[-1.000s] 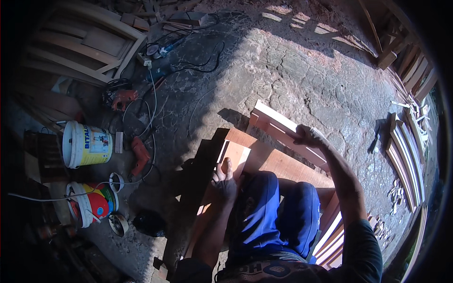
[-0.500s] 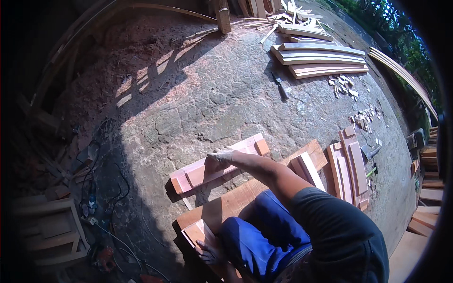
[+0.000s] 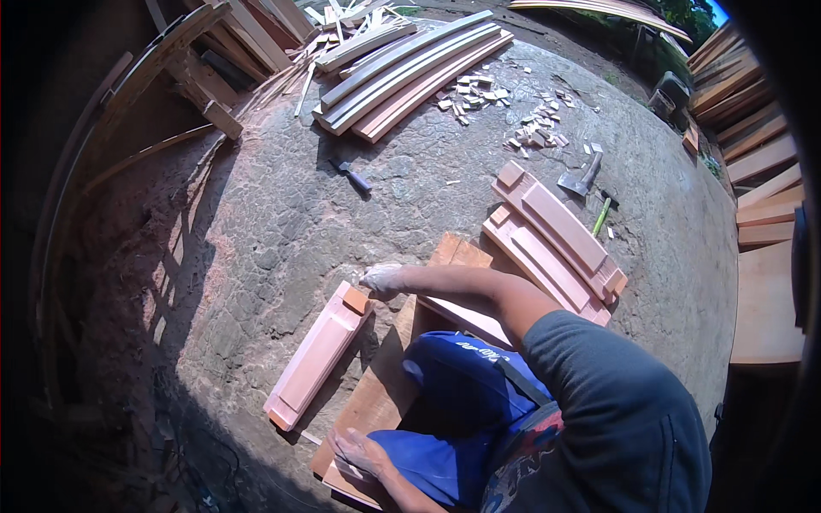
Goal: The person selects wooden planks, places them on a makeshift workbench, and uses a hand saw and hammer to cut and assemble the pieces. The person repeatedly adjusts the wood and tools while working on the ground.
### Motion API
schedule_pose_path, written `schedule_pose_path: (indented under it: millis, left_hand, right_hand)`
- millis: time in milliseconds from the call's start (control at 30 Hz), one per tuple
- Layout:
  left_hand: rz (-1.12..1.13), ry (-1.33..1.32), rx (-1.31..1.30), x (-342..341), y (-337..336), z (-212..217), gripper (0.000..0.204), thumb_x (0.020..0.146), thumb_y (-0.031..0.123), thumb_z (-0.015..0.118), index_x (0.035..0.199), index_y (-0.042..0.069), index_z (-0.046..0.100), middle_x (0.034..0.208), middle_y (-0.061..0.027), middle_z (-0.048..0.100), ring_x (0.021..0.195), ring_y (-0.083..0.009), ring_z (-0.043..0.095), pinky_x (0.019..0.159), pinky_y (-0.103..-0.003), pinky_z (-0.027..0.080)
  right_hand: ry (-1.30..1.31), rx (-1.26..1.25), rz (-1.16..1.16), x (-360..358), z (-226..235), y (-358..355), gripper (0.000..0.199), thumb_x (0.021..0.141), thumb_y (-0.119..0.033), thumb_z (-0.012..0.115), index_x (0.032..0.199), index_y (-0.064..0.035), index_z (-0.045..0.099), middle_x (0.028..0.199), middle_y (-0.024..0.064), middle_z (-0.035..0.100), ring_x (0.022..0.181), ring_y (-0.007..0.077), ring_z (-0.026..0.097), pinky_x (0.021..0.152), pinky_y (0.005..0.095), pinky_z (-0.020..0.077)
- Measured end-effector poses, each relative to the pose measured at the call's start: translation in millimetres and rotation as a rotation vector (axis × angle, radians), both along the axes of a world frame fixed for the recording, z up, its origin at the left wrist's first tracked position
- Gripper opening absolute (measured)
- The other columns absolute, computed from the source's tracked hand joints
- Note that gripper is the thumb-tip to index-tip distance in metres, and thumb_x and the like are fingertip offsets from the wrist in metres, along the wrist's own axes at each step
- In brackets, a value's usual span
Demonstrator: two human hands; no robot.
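Note:
A pinkish shaped wooden piece (image 3: 315,363), with a raised panel and a small orange-brown block at its end, lies on the concrete. At its far end is my right hand (image 3: 382,279), pale with dust or a covering, its fingers curled down against the end. Beside my knee, my left hand (image 3: 361,455) lies with fingers extended over a smaller wooden piece (image 3: 344,489). That piece sits on a brown plank (image 3: 376,398) running under my legs. Another pale piece (image 3: 466,318) on the plank is partly covered by my right arm.
Two similar shaped pieces (image 3: 556,244) lie to the right, near a hatchet (image 3: 583,178) and a green-handled hammer (image 3: 603,215). A chisel (image 3: 352,177) lies farther off. Beyond are stacked curved boards (image 3: 415,81) and scattered wood offcuts (image 3: 539,124). More boards (image 3: 765,171) line the right side.
The view has swung to the right. My right hand has moved from the middle of the shaped piece to its far end. My left hand has shifted onto the smaller piece's top.

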State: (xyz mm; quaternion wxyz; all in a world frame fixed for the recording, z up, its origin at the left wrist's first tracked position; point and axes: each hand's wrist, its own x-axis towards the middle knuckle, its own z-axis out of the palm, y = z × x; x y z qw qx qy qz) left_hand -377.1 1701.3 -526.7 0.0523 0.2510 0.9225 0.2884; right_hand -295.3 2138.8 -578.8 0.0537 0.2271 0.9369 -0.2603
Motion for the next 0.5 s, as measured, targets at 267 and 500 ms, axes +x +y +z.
schedule_pose_path:
  millis: [267, 500]
  left_hand:
    - [-0.302, 0.243, -0.868, 55, 128, -130, 0.078, 0.105, 0.059, 0.041, 0.167, 0.025, 0.009, 0.172, -0.0211, 0.000, 0.156, -0.0521, 0.002, 0.119, -0.073, 0.010]
    - [-0.320, 0.578, -0.760, 65, 102, -158, 0.070, 0.105, 0.023, 0.047, 0.167, 0.020, 0.013, 0.165, -0.0283, 0.026, 0.146, -0.0585, 0.030, 0.114, -0.074, 0.025]
  right_hand:
    - [0.044, -0.075, -0.426, -1, -50, 128, 0.033, 0.097, -0.028, 0.062, 0.116, -0.0014, 0.061, 0.114, 0.0290, 0.063, 0.108, 0.0468, 0.063, 0.090, 0.0548, 0.0522]
    - [0.047, 0.027, -0.840, -74, -69, 230, 0.038, 0.096, -0.027, 0.064, 0.123, -0.0009, 0.059, 0.119, 0.0287, 0.066, 0.112, 0.0460, 0.066, 0.093, 0.0528, 0.0543]
